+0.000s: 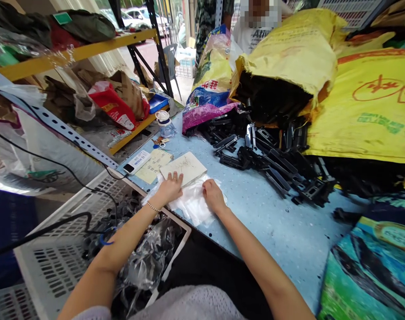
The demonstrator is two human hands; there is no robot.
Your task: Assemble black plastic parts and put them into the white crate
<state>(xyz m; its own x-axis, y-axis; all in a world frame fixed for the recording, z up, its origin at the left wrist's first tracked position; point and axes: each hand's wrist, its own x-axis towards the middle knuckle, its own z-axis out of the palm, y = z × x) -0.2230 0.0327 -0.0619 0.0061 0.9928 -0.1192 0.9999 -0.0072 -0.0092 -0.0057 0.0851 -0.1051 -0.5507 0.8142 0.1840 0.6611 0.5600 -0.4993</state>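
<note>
My left hand (170, 189) lies with its fingers stretched over the near edge of a pale flat block (189, 166) with faint scribbles on it. Under and in front of the block is a pile of clear plastic bags (195, 206). My right hand (214, 195) is at the pile's right side, fingers curled in and closed at the plastic; its fingertips are partly hidden. Beyond the block lie a handwritten paper sheet (154, 166) and a white device with a dark screen (138, 162).
Black plastic parts (272, 164) spill from yellow sacks (289, 53) onto the blue table (255, 222). A clear bottle (165, 124) and keys (159, 142) stand at the far left. A white crate (55, 258) with packed parts sits below the left edge. A person (252, 35) is behind the sacks.
</note>
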